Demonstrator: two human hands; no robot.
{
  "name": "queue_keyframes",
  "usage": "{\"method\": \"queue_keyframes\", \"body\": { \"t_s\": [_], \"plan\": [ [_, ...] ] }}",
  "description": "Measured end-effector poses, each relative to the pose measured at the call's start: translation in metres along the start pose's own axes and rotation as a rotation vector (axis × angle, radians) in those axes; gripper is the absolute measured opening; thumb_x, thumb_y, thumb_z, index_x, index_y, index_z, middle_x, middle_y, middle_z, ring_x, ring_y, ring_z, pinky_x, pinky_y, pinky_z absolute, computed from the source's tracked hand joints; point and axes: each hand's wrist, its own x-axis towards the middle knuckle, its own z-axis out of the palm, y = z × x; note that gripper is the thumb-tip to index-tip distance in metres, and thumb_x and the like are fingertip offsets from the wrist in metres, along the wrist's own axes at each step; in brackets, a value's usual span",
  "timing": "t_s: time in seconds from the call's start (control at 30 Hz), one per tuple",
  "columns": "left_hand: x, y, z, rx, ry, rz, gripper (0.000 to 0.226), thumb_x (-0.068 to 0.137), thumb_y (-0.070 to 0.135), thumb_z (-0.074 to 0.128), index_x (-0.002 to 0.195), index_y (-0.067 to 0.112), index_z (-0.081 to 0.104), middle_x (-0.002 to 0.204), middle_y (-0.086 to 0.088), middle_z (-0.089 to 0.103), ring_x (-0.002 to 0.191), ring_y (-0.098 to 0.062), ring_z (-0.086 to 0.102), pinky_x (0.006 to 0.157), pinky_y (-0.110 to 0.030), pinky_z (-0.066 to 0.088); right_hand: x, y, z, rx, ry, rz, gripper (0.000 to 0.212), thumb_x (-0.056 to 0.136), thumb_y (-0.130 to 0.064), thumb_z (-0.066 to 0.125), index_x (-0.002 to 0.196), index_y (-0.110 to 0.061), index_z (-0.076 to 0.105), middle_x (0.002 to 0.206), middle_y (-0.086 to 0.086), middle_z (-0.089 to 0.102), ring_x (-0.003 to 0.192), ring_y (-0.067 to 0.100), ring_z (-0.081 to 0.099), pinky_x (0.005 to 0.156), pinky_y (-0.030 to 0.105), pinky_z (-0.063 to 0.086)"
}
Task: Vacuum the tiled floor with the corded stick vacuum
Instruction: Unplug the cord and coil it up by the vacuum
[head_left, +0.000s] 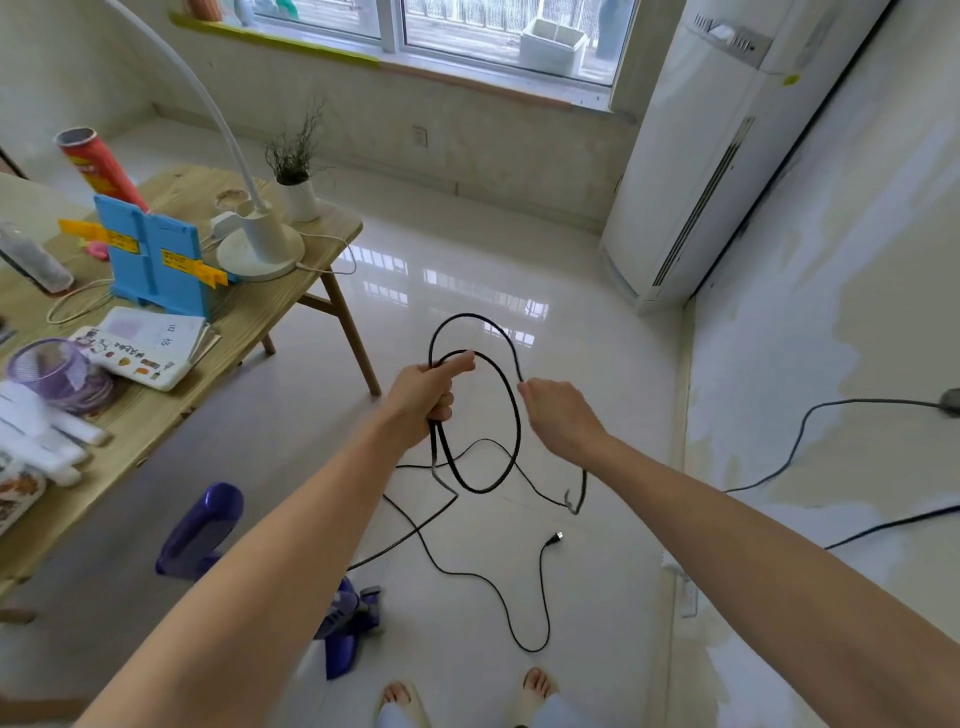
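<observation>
Tiled floor (467, 270), cord (511, 415) in both hands

We are looking at a lived-in home room: glossy tiled floor (467, 249), wooden table (249, 312) carrying a desk lamp (260, 244), potted plant (298, 192), children's notebooks (140, 348); a floor-standing air conditioner (691, 171) is standing beside the window (467, 26).
</observation>
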Motion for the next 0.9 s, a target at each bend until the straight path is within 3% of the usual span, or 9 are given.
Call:
{"method": "queue_keyframes", "body": {
  "t_s": [0.13,0.4,0.53,0.63,0.67,0.7,0.77,0.83,0.9],
  "plan": [
    [-0.007,0.006,0.015,0.020,-0.025,0.028,0.027,0.079,0.026,0.078,0.101,0.011,0.073,0.057,0.005,0.024,0.048,-0.010,0.020,0.045,-0.023,0.018,-0.005,-0.019,-0.001,0.099,-0.060,-0.110,0.042,0.105,-0.029,0.029,0.064,-0.021,0.033,0.065,0.001,0.045,0.067,0.024,0.048,0.064,0.033,0.035],
    [-0.007,0.012,0.020,0.135,0.148,0.113,0.016,0.080,0.025,0.076,0.091,0.014,0.072,0.051,0.008,0.040,0.050,-0.010,0.033,0.050,-0.021,0.032,-0.015,-0.021,-0.005,0.177,-0.039,-0.165,0.040,0.105,-0.031,0.029,0.070,-0.014,0.041,0.068,0.006,0.052,0.060,0.018,0.045,0.059,0.032,0.035],
    [0.001,0.022,0.010,-0.109,0.428,0.069,0.023,0.082,0.024,0.075,0.095,0.011,0.062,0.069,0.001,0.050,0.058,-0.012,0.045,0.060,-0.023,0.044,-0.029,0.002,0.005,0.185,-0.043,-0.097,0.038,0.105,-0.033,0.029,0.078,-0.010,0.042,0.074,0.013,0.054,0.069,0.030,0.051,0.069,0.039,0.041],
    [0.013,0.028,-0.016,-0.188,0.651,0.067,0.040,0.081,0.022,0.076,0.112,0.004,0.060,0.105,-0.007,0.065,0.095,-0.022,0.063,0.089,-0.031,0.052,-0.052,0.040,0.025,-0.027,-0.117,0.075,0.039,0.105,-0.038,0.024,0.082,-0.012,0.042,0.082,0.013,0.057,0.077,0.031,0.054,0.069,0.038,0.040],
    [0.017,0.027,-0.022,-0.150,0.686,0.054,0.045,0.079,0.023,0.077,0.116,0.003,0.060,0.112,-0.010,0.066,0.102,-0.025,0.064,0.092,-0.034,0.052,-0.059,0.049,0.031,-0.104,-0.119,0.134,0.039,0.105,-0.037,0.023,0.087,-0.012,0.046,0.089,0.014,0.061,0.080,0.031,0.055,0.069,0.036,0.040],
    [0.019,0.023,-0.024,-0.080,0.683,0.019,0.050,0.078,0.024,0.078,0.118,0.002,0.059,0.114,-0.011,0.066,0.101,-0.026,0.065,0.088,-0.035,0.054,-0.064,0.051,0.036,-0.174,-0.120,0.183,0.035,0.106,-0.032,0.025,0.096,-0.010,0.051,0.098,0.013,0.063,0.086,0.031,0.058,0.069,0.034,0.040],
    [0.019,0.014,-0.017,0.045,0.592,-0.076,0.050,0.080,0.029,0.075,0.116,0.001,0.054,0.103,-0.008,0.064,0.079,-0.021,0.063,0.066,-0.030,0.055,-0.066,0.042,0.041,-0.280,-0.158,0.242,0.019,0.101,-0.013,0.036,0.112,-0.007,0.051,0.111,0.013,0.062,0.098,0.030,0.060,0.070,0.031,0.038],
    [0.021,0.005,-0.007,0.040,0.442,-0.160,0.032,0.090,0.032,0.062,0.104,0.006,0.049,0.078,-0.003,0.049,0.053,-0.012,0.041,0.041,-0.021,0.037,-0.061,0.023,0.037,-0.369,-0.178,0.207,0.026,0.091,0.001,0.042,0.116,-0.006,0.048,0.113,0.012,0.062,0.102,0.030,0.061,0.068,0.031,0.038],
    [0.020,0.004,0.000,-0.093,0.358,-0.208,0.019,0.098,0.022,0.039,0.085,0.010,0.044,0.065,-0.001,0.032,0.049,-0.009,0.024,0.035,-0.018,0.023,-0.055,0.011,0.028,-0.444,-0.185,0.008,0.024,0.092,-0.001,0.043,0.112,-0.007,0.054,0.110,0.013,0.063,0.099,0.032,0.062,0.068,0.032,0.038]
  ]
}}
